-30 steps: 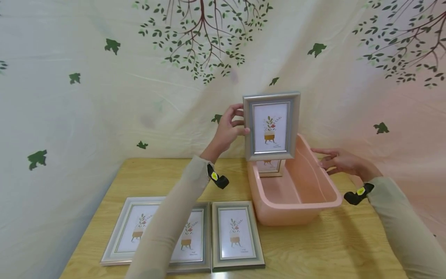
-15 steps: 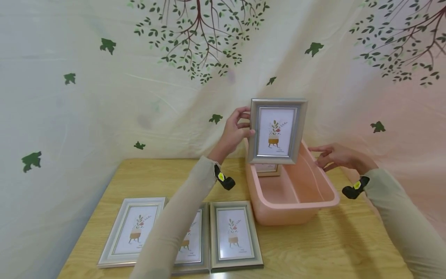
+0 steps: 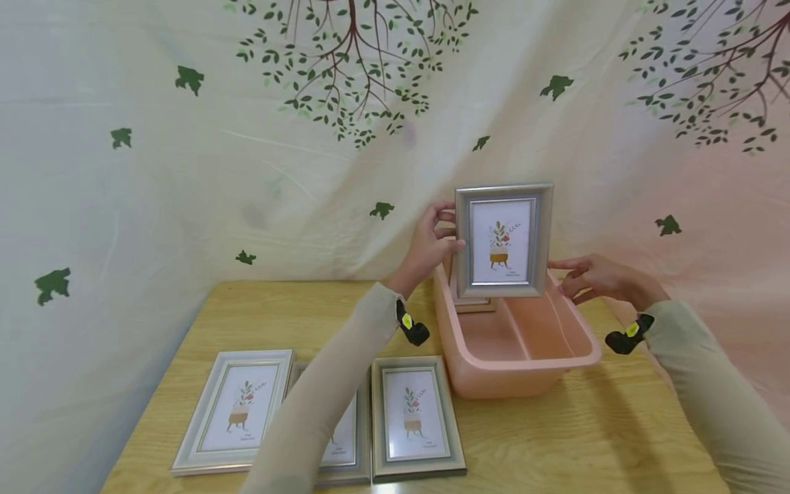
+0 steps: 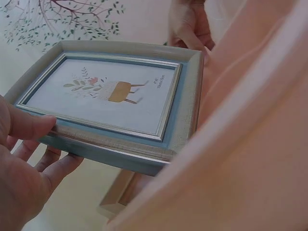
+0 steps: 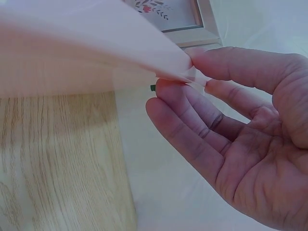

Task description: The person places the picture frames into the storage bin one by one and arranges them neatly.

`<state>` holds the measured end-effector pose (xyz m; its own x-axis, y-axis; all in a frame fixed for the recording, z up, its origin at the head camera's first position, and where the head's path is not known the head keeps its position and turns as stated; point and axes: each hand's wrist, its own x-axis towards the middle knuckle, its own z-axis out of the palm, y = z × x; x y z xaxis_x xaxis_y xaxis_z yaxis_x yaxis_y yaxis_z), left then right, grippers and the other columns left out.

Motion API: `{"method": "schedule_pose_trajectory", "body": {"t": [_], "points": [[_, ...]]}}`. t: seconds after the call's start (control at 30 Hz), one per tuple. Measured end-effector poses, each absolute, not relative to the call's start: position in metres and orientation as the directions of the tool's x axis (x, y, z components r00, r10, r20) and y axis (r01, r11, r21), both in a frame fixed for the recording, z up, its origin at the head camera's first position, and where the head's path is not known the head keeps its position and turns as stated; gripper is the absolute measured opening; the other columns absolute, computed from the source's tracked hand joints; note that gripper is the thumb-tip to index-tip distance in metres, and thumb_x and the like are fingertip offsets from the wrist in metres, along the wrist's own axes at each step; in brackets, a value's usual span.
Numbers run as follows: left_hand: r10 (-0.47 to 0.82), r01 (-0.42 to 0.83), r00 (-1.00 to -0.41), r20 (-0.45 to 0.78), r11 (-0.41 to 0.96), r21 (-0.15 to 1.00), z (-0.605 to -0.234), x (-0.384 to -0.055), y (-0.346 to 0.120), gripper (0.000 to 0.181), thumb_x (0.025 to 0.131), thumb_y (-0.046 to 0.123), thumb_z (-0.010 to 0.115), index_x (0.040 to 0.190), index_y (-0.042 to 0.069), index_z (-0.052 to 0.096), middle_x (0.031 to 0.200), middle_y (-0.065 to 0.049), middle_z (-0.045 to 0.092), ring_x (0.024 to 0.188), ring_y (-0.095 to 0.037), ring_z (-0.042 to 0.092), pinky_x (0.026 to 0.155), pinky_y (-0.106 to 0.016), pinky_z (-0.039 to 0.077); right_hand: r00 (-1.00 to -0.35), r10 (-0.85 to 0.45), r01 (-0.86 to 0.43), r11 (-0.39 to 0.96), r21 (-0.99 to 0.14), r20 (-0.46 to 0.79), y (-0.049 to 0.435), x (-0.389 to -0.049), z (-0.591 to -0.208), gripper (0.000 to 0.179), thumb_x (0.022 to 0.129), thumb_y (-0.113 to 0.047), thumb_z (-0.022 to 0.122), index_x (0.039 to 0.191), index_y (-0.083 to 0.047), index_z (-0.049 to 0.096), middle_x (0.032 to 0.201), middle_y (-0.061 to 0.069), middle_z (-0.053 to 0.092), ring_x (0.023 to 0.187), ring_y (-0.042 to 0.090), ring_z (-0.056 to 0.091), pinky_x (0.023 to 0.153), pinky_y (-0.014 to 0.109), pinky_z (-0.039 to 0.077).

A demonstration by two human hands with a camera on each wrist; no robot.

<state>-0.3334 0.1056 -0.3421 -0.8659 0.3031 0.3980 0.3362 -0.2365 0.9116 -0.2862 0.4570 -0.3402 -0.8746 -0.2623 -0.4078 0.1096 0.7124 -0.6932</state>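
My left hand (image 3: 431, 240) holds a silver-grey picture frame (image 3: 543, 240) by its left edge, thumb on the front and fingers behind. The frame is upright, above the back part of a pink plastic bin (image 3: 524, 374). Its picture of a potted plant faces me. In the left wrist view the frame's bluish inner border (image 4: 178, 110) shows clearly. My right hand (image 3: 601, 280) grips the bin's right rim; in the right wrist view thumb and fingers (image 5: 175, 96) meet at the rim. Behind the held frame, another picture frame (image 3: 475, 307) stands inside the bin, mostly hidden.
Three more frames lie face up in a row on the wooden table (image 3: 265, 312): a white one (image 3: 206, 412), a grey one (image 3: 364, 439) partly under my left sleeve, and a champagne one (image 3: 457, 439) near the bin. A printed curtain (image 3: 278, 171) hangs behind.
My left hand has moved the held picture frame to the right and slightly down over the bin. My right hand keeps its grip on the rim.
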Motion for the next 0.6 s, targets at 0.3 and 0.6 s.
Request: {"method": "schedule_pose_trajectory", "body": {"t": [0.3,0.6], "points": [[0.386,0.373,-0.825,0.413,-0.177,0.911,-0.354,-0.331,0.099,0.066,0.081,-0.023,0.064,0.140,0.000,0.044,0.120,-0.021,0.055,0.104,-0.029,0.060,0.094,-0.038,0.057,-0.873,-0.269,0.099,0.719,-0.688,-0.407,0.457,-0.286,-0.341,0.080,0.095,-0.021,0.067,0.161,-0.008,0.025,0.137,0.026,0.062,0.114,0.029,0.068,0.097,0.051,0.057],[0.479,0.381,-0.789,0.385,-0.111,0.918,-0.362,-0.337,0.091,0.064,0.079,-0.027,0.064,0.133,0.000,0.041,0.121,-0.020,0.053,0.110,-0.034,0.054,0.096,-0.050,0.053,-0.877,-0.265,0.096,0.722,-0.685,-0.402,0.457,-0.287,-0.344,0.080,0.095,-0.021,0.067,0.161,-0.010,0.024,0.138,0.027,0.061,0.117,0.032,0.067,0.098,0.052,0.057]]}}
